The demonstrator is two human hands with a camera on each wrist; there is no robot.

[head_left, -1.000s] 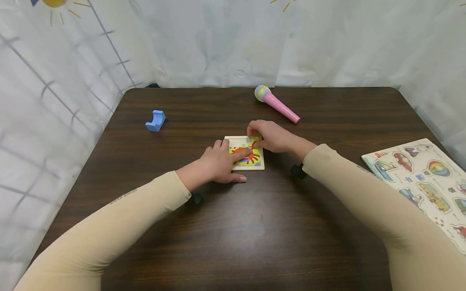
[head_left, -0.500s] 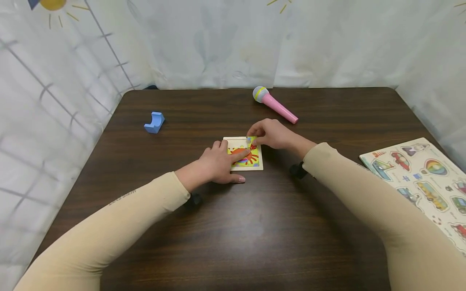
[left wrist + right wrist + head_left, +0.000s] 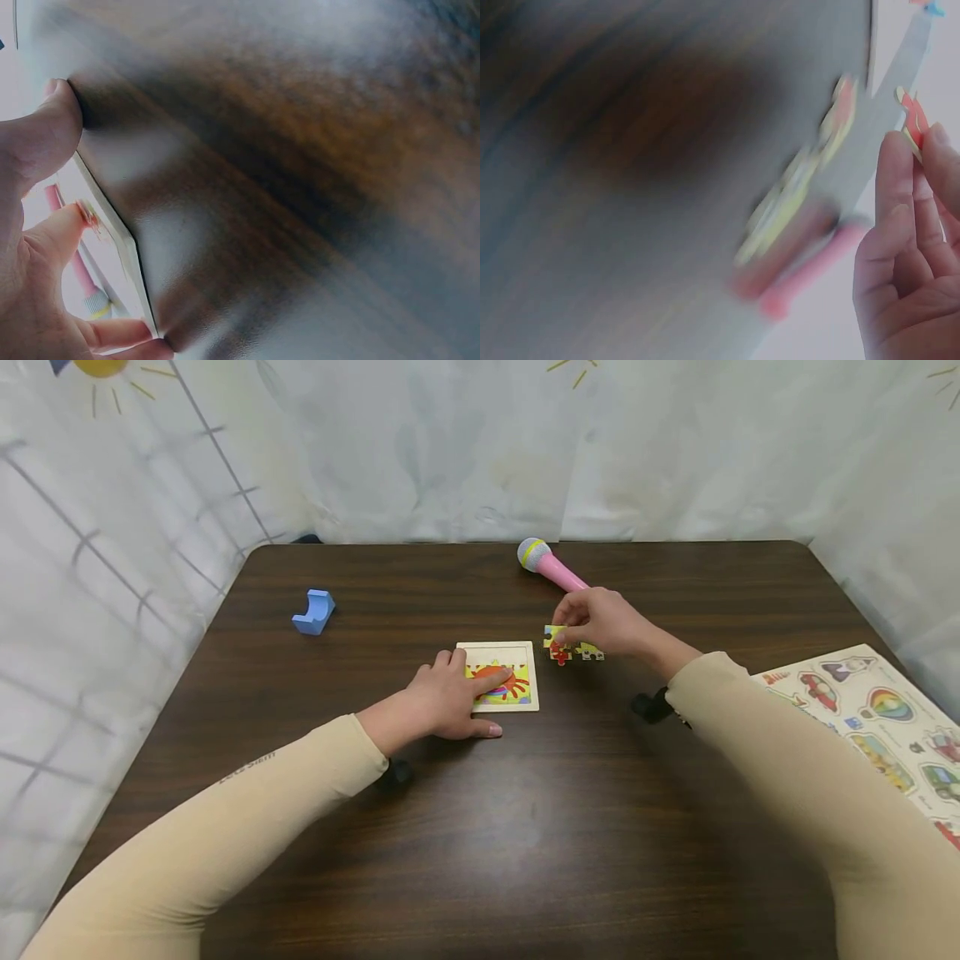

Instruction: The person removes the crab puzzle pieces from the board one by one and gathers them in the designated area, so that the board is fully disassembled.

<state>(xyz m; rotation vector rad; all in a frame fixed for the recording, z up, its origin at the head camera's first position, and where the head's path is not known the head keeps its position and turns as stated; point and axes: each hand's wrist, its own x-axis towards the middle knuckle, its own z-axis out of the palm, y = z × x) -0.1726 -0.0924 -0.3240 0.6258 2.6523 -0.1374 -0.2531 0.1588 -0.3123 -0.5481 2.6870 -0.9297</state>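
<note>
My left hand [image 3: 446, 700] rests on a small wooden puzzle tray [image 3: 536, 693], its straight index finger touching the crab picture. In the left wrist view its thumb [image 3: 56, 120] lies on the table beside the tray. The tray's upper strip shows bare wood above the yellow and red crab pieces [image 3: 516, 689]. Just to the right of the tray, my right hand [image 3: 603, 622] pinches a red and yellow puzzle piece [image 3: 913, 124] between thumb and fingertips. Below that hand, a yellow puzzle piece [image 3: 590, 652] and a red-marked piece [image 3: 840, 112] lie on the table.
A pink toy microphone [image 3: 558, 572] lies behind the right hand, partly covered by it. A blue curved block [image 3: 314, 612] sits at the back left. At the right edge, a vehicle puzzle board [image 3: 847, 693] is partly under the right sleeve. White curtains [image 3: 450, 452] surround the dark table [image 3: 480, 860].
My right hand has lifted from the tray's upper right corner and moved right with a puzzle piece, baring that corner. The left hand stays on the tray.
</note>
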